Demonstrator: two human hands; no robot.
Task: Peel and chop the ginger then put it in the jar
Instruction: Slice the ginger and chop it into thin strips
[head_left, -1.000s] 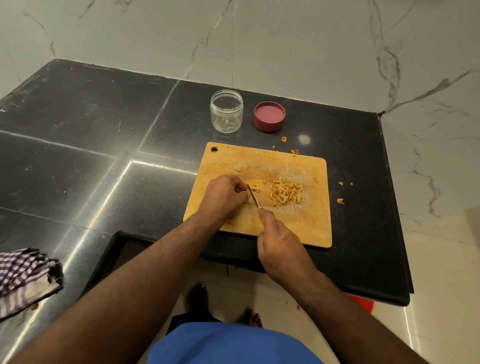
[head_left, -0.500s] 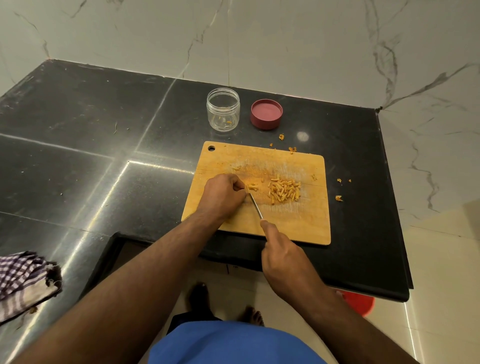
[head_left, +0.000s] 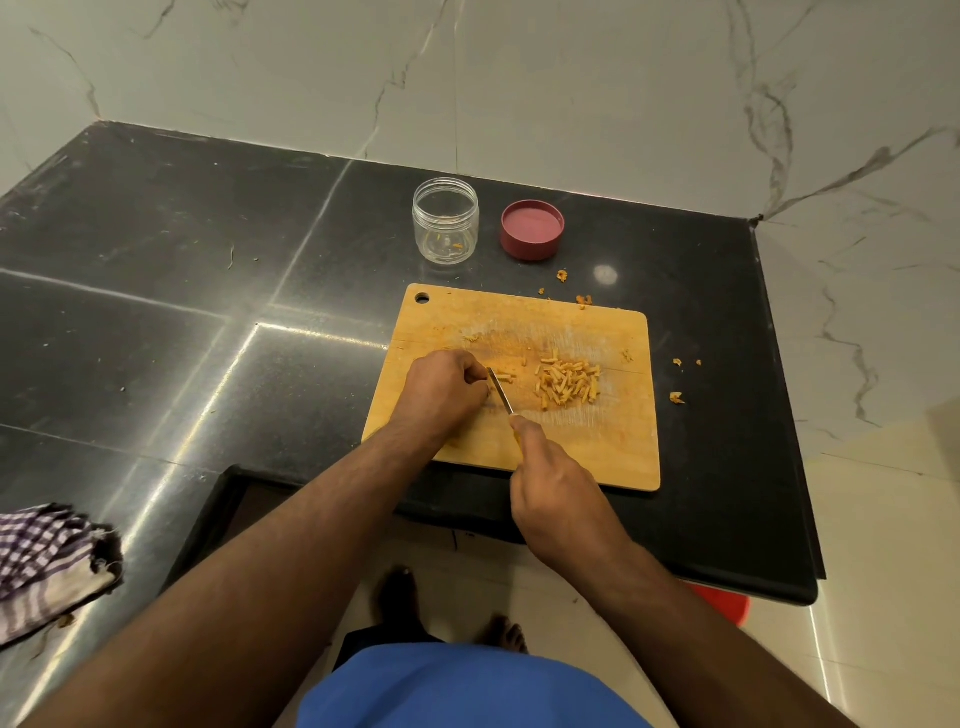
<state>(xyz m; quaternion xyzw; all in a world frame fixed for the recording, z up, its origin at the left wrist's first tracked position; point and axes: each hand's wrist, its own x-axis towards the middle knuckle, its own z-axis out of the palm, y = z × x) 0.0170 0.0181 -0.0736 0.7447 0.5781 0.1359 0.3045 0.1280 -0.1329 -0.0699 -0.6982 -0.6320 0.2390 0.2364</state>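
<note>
Head view, and we are down on the wooden cutting board (head_left: 571, 447), which sits at the worktop's (head_left: 156, 270) front edge, toward the right end. The left hand (head_left: 441, 389) is bunched up on the board's left half, fingers curled tight over a piece of ginger — the piece itself is hidden under them. The right hand (head_left: 556, 493) grips the knife (head_left: 500, 391), fingers wrapped round the handle, blade angled up against the left fingertips. A few cut bits lie just off the blade, and the pile of chopped ginger (head_left: 569, 383) sits near the board's middle, right of the knife. Beyond the board's far edge stands the clear jar (head_left: 445, 221), open, a couple of scraps inside — its red lid (head_left: 532, 229) lies just beside it. Peel scraps (head_left: 675, 397) dot the worktop off the board's right edge. A checked cloth (head_left: 47, 566) hangs over the front left corner.
</note>
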